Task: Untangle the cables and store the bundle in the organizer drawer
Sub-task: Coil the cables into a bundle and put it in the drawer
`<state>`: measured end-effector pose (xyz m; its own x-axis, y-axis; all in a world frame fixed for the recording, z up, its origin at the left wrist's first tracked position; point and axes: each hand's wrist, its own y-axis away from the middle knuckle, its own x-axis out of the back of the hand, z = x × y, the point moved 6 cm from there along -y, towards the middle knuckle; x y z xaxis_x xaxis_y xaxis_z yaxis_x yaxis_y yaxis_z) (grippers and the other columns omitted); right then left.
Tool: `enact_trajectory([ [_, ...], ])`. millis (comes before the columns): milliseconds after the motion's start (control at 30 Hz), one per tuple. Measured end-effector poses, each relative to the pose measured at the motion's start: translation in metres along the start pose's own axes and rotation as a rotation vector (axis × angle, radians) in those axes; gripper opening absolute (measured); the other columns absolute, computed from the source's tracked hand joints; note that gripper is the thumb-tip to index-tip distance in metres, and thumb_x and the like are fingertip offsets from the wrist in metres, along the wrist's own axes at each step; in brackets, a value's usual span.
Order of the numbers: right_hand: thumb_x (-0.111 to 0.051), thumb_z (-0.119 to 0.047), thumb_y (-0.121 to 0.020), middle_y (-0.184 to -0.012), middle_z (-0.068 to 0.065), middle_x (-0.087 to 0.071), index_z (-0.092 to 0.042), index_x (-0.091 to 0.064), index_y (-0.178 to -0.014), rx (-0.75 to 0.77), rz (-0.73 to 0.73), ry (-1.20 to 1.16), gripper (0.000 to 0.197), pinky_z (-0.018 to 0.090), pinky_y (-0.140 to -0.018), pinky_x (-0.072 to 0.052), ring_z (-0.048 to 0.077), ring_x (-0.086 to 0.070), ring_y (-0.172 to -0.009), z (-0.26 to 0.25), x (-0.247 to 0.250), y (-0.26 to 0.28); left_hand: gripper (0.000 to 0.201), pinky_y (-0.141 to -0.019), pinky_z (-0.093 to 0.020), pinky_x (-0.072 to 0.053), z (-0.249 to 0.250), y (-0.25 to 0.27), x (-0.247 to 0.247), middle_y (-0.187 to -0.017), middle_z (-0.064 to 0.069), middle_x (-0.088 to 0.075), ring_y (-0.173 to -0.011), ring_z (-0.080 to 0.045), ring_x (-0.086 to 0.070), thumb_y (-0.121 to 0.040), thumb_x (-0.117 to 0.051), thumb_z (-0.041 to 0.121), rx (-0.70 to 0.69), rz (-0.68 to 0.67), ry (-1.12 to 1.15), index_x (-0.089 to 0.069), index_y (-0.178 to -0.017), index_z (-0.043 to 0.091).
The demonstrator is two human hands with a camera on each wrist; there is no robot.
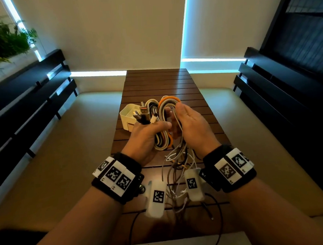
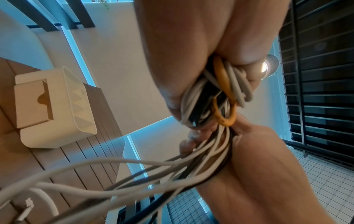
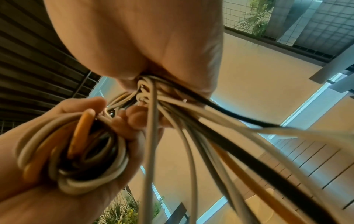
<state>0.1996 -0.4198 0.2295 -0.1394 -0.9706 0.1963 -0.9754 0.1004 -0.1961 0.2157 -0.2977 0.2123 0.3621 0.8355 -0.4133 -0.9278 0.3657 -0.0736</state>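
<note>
The slatted table (image 1: 173, 83) lies beneath both hands. The white organizer drawer (image 1: 127, 115) stands on it just beyond the left fingers. The coiled cable bundle (image 1: 161, 122) is held above the table: the left hand (image 1: 146, 140) clenches the coil, plugs protruding past its fingers; the right hand (image 1: 191, 124) curls around loose strands trailing below its fingers.

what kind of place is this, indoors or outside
Probably a home balcony or covered patio: a slatted wooden table between cushioned benches with dark slatted backs, potted greenery to the left, and roller blinds drawn behind.
</note>
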Motion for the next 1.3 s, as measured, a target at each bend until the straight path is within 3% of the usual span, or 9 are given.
enact_trajectory([
  [200, -0.032, -0.041, -0.107, -0.106, -0.002, -0.061, -0.028, -0.064, -0.099, 0.030, -0.002, 0.085, 0.036, 0.019, -0.073, -0.048, 0.006, -0.063, -0.092, -0.006, -0.005, 0.001, 0.031, -0.076, -0.047, -0.059, 0.004, 0.001, -0.008, -0.103, -0.025, -0.067, -0.093, -0.038, -0.068, -0.080, -0.063, 0.000, -0.027, -0.058, -0.019, -0.069, -0.109, 0.008],
  [333, -0.034, -0.040, -0.106, -0.116, -0.005, -0.055, -0.033, -0.063, -0.095, 0.026, -0.041, 0.065, 0.032, 0.016, -0.073, -0.048, 0.008, -0.061, -0.100, -0.006, -0.009, 0.001, 0.026, -0.087, -0.060, -0.055, 0.006, 0.002, -0.008, -0.109, -0.029, -0.067, -0.103, -0.046, -0.066, -0.078, -0.065, 0.002, -0.044, -0.044, -0.069, -0.074, -0.100, 0.014],
  [400, -0.036, -0.042, -0.106, -0.140, -0.004, -0.046, -0.046, -0.059, -0.103, 0.029, -0.063, 0.083, 0.023, 0.025, -0.091, -0.051, 0.013, -0.052, -0.126, -0.006, -0.009, 0.000, 0.024, -0.086, -0.059, -0.053, 0.005, 0.003, -0.008, -0.108, -0.029, -0.067, -0.101, -0.045, -0.066, -0.079, -0.064, 0.003, -0.038, -0.048, -0.069, -0.074, -0.097, 0.015],
  [500, -0.033, -0.043, -0.106, -0.165, -0.011, -0.001, -0.055, -0.053, -0.093, 0.041, -0.081, 0.239, 0.026, 0.046, -0.121, -0.022, 0.012, -0.015, -0.150, -0.007, -0.008, -0.001, 0.023, -0.078, -0.051, -0.057, 0.004, 0.003, -0.009, -0.099, -0.021, -0.070, -0.094, -0.039, -0.069, -0.084, -0.060, -0.001, -0.032, -0.066, -0.066, -0.073, -0.097, 0.014],
  [700, -0.019, -0.052, -0.104, -0.160, -0.011, 0.029, -0.042, -0.040, -0.147, 0.043, -0.045, 0.724, 0.049, 0.051, -0.121, -0.001, 0.021, 0.002, -0.152, -0.004, -0.004, -0.006, 0.027, -0.090, -0.059, -0.054, 0.009, 0.003, -0.011, -0.102, -0.021, -0.071, -0.103, -0.042, -0.068, -0.083, -0.060, 0.000, -0.077, -0.047, -0.147, -0.076, -0.091, 0.021],
  [800, -0.017, -0.059, -0.100, -0.163, -0.005, 0.024, -0.032, -0.005, -0.159, 0.050, 0.065, 0.672, 0.066, 0.053, -0.120, -0.007, 0.025, -0.003, -0.153, -0.006, -0.002, -0.005, 0.017, -0.090, -0.056, -0.053, 0.014, 0.003, -0.011, -0.096, -0.022, -0.070, -0.097, -0.038, -0.068, -0.084, -0.062, -0.001, -0.127, 0.015, -0.194, -0.072, -0.091, 0.011],
  [967, -0.040, -0.085, -0.077, -0.160, 0.002, -0.031, -0.039, 0.004, -0.156, -0.002, -0.123, -0.260, 0.102, 0.043, -0.112, -0.038, 0.014, -0.043, -0.140, 0.013, -0.016, 0.001, 0.007, -0.072, -0.045, -0.053, 0.035, -0.006, -0.006, -0.076, -0.015, -0.065, -0.070, -0.027, -0.064, -0.090, -0.062, 0.006, -0.183, 0.109, -0.215, -0.066, -0.085, 0.003],
  [1100, -0.074, -0.022, -0.086, -0.124, -0.003, -0.066, -0.039, -0.042, -0.138, 0.018, -0.317, -0.139, 0.064, 0.044, -0.099, -0.053, 0.012, -0.065, -0.112, 0.026, -0.030, 0.010, 0.005, -0.066, -0.038, -0.053, 0.047, -0.008, -0.009, -0.071, -0.011, -0.056, -0.066, -0.023, -0.058, -0.083, -0.061, 0.007, -0.181, 0.061, -0.041, -0.057, -0.084, 0.003],
  [1300, -0.064, -0.015, -0.089, -0.074, -0.003, -0.062, -0.032, -0.059, -0.086, 0.019, -0.087, 0.345, 0.019, 0.029, -0.063, -0.051, 0.010, -0.057, -0.064, 0.045, -0.005, -0.001, 0.005, -0.064, -0.033, -0.050, 0.054, -0.003, -0.018, -0.067, -0.004, -0.050, -0.059, -0.015, -0.054, -0.082, -0.056, 0.006, -0.186, -0.039, 0.051, -0.051, -0.080, 0.006],
])
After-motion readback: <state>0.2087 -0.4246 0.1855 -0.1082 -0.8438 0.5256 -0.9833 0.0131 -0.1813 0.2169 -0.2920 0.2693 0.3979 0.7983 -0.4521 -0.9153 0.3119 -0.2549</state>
